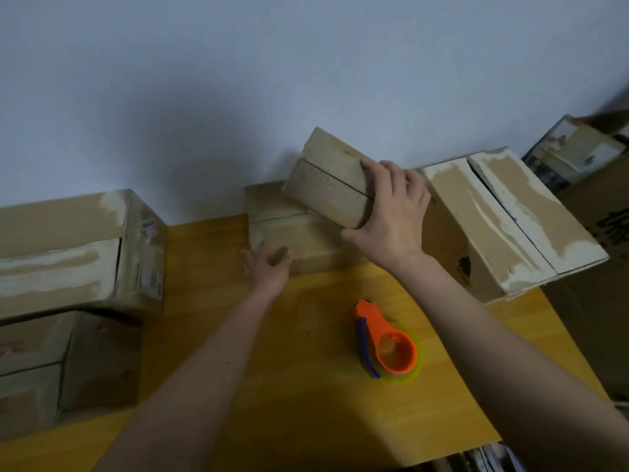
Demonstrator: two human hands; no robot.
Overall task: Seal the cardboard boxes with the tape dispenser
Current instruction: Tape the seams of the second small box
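1. Tape dispenser (388, 342), orange with a blue handle and a roll of clear yellowish tape, lies on its side on the wooden table (306, 386), nearest the viewer; neither hand touches it.
2. Left of the dispenser and at the table's left edge, two large cardboard boxes are stacked: the lower box (64, 369) carries the upper box (75, 250), whose top flaps show pale torn patches and a seam that gapes a little.
3. The left hand (267, 267) reaches out beyond the dispenser, its fingers relaxed and spread, grasping nothing; its fingertips lie at the near edge of the flat box (289, 233). Whether they touch it is hard to tell.
4. The flat box sits on the table beyond the dispenser, against the wall (238, 80), flaps closed.
5. The right hand (391, 212) grips the small box (332, 185) by its right end, fingers over the top and thumb beneath, holding it tilted above the flat box. Its closed flaps meet in a dark seam.
6. Right of the small box, a larger box (503, 226) rests at the table's right edge, its top flaps scarred by torn paper.
7. Farther right of the dispenser, more cartons (575, 148) are piled by the wall, partly cut off.
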